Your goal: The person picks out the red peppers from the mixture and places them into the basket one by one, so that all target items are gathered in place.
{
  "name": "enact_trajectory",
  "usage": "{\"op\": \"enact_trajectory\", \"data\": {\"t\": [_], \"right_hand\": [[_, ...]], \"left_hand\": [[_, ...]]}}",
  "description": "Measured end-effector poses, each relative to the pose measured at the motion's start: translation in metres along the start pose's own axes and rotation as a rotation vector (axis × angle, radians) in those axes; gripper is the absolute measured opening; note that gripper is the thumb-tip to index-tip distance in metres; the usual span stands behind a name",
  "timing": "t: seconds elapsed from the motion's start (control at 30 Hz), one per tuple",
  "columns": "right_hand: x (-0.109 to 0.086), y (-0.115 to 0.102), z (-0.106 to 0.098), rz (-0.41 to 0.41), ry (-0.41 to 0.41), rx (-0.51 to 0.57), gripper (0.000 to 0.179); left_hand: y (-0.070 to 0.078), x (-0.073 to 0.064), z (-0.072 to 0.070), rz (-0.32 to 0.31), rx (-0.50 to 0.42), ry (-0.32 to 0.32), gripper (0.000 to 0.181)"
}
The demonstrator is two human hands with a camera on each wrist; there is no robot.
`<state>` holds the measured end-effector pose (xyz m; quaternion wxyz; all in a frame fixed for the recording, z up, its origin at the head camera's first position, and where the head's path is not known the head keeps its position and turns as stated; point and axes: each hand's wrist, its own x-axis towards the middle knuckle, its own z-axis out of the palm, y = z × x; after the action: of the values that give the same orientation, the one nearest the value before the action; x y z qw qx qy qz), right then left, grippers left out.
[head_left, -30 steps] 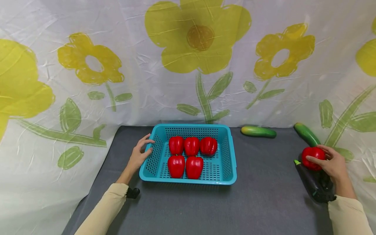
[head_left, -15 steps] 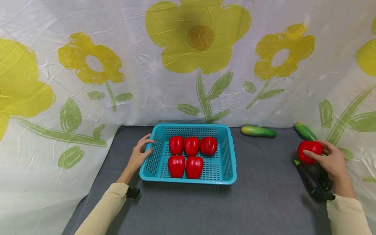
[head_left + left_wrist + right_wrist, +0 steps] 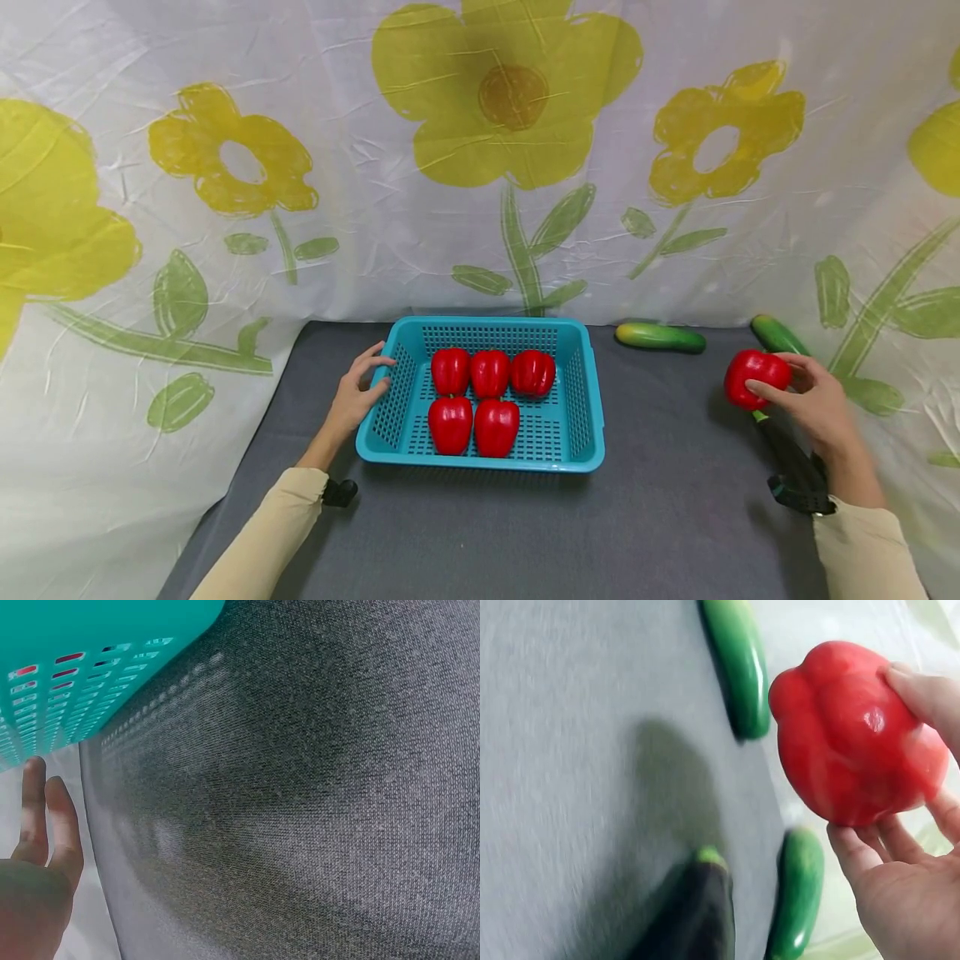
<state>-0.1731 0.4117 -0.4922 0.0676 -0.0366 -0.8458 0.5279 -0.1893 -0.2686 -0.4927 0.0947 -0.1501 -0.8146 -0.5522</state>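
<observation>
A glossy red bell pepper (image 3: pixel 756 379) is gripped between the thumb and fingers of my right hand (image 3: pixel 817 400). In the right wrist view this bell pepper (image 3: pixel 847 739) hangs above the table, its shadow cast on the cloth. Below that hand lies a dark eggplant (image 3: pixel 787 450) with a green tip, partly hidden by the wrist. My left hand (image 3: pixel 356 396) rests at the left rim of a blue plastic basket (image 3: pixel 480 465), its fingers loosely spread. Several red bell peppers (image 3: pixel 451 425) sit inside the basket in two rows, three at the back and two in front.
A yellow-green cucumber (image 3: pixel 660 337) lies near the back edge, right of the basket. Another cucumber (image 3: pixel 778 335) lies behind my right hand. Grey cloth (image 3: pixel 660 517) covers the table. A white curtain (image 3: pixel 345 208) with yellow flowers hangs behind and at the sides.
My right hand has lifted the bell pepper off the vegetables at the right and carried it leftward. My left hand and the basket have stayed in place.
</observation>
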Motion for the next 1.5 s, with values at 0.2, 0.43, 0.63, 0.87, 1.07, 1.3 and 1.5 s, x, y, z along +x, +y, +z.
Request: {"op": "enact_trajectory", "data": {"t": [0.2,0.43,0.63,0.87,1.07,1.3,1.5], "right_hand": [[0.000,-0.010,0.018,-0.011,-0.058,0.050,0.048],[-0.001,-0.019,0.039,-0.066,-0.105,0.169,0.048],[-0.002,-0.026,0.051,-0.016,-0.176,0.342,0.050],[-0.006,-0.035,0.066,-0.023,-0.221,0.404,0.056],[-0.010,-0.045,0.080,-0.051,-0.238,0.402,0.057],[-0.014,-0.056,0.091,-0.123,-0.248,0.432,0.056],[-0.015,-0.061,0.102,-0.179,-0.216,0.357,0.058]], "left_hand": [[-0.001,0.000,0.000,0.009,0.001,0.000,0.028],[-0.001,-0.001,0.000,0.028,-0.010,-0.006,0.028],[0.000,-0.001,0.000,0.036,-0.002,-0.008,0.028],[0.002,-0.001,0.000,0.025,0.019,-0.004,0.028],[0.003,-0.002,0.000,0.029,0.017,-0.003,0.028],[0.004,-0.001,0.000,0.022,0.028,0.002,0.028],[0.004,-0.001,0.001,0.016,0.033,0.006,0.028]]}}
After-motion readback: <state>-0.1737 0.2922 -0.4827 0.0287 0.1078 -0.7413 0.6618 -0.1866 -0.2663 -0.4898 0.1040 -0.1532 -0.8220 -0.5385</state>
